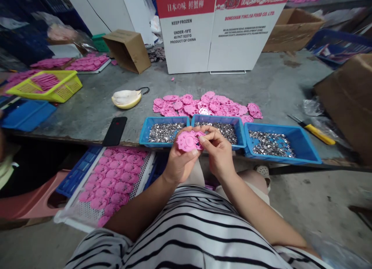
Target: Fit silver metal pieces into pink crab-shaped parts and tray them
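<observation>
My left hand (181, 160) is closed round the left side of a pink plastic piece (187, 141), rounded with a scalloped edge. At the right edge of that piece, my right hand (216, 151) pinches with thumb and forefinger; whatever lies between those fingertips is too small to make out. Just beyond the hands stand a left blue bin (142, 135), a middle blue bin (241, 137) and a right blue bin (312, 155), each holding small shiny metal parts. Behind them lies a heap of similar pink pieces (215, 104).
A black phone (115, 131) and a yellow fruit-like shell (127, 100) lie left on the table. A yellow-handled tool (319, 134) lies right. Low on the left, a white tray (84, 218) holds rows of pink pieces. A white carton (188, 56) stands behind.
</observation>
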### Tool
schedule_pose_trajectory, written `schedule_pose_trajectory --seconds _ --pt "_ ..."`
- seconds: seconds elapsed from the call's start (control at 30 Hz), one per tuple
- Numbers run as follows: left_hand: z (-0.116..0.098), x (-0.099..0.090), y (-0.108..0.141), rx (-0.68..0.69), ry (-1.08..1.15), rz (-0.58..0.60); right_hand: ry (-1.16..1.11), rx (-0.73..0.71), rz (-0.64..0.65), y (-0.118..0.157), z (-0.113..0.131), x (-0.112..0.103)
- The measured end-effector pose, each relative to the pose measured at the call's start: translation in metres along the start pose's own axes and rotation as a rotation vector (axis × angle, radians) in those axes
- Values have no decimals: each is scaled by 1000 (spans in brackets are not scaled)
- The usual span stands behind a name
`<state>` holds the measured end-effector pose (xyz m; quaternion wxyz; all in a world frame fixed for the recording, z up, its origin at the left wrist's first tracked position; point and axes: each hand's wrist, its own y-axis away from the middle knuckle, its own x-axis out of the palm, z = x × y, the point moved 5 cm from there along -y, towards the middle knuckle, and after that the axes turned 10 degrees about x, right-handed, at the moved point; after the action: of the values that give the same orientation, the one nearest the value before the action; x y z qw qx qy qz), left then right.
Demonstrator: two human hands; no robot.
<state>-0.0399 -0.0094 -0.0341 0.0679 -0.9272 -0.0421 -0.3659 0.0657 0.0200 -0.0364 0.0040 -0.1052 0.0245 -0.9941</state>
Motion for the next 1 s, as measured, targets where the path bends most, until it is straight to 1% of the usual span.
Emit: schedule_pose_trajectory --seconds 0.13,0.27,0.33,0.4,0.47,0.57,0.63,0.7,0.77,0.83,0.9,1.0 --pt "1 -2 -2 1 -12 16 -88 25 -48 0 -6 3" --pt "0 -8 -4 -20 2 7 -119 113 8 -13 -12 5" --pt "-3 -11 -5 -37 1 6 -74 110 -16 -27 -13 1" --pt "-9 -15 -6 -46 -4 -12 83 68 -14 -46 -11 0" --pt "-21 -21 -9 -17 -10 -73 367 24 74 -64 -10 9" --pt "-48 -36 -16 96 -23 -218 907 -89 286 -82 -8 39" --pt "-66 -45 -20 179 -29 -296 1226 -202 443 -83 -6 64" --pt "-79 -52 -23 241 -36 -331 1467 -263 619 -79 -9 87" --pt "-87 -56 -24 281 -59 -330 1608 -264 765 -73 -14 104" --pt "-89 -59 -24 297 -83 -325 1665 -233 842 -69 -20 115" --pt "-87 -62 -23 285 -93 -332 1685 -201 877 -68 -25 119" --pt "-83 -65 -22 257 -101 -346 1688 -171 893 -69 -28 115"
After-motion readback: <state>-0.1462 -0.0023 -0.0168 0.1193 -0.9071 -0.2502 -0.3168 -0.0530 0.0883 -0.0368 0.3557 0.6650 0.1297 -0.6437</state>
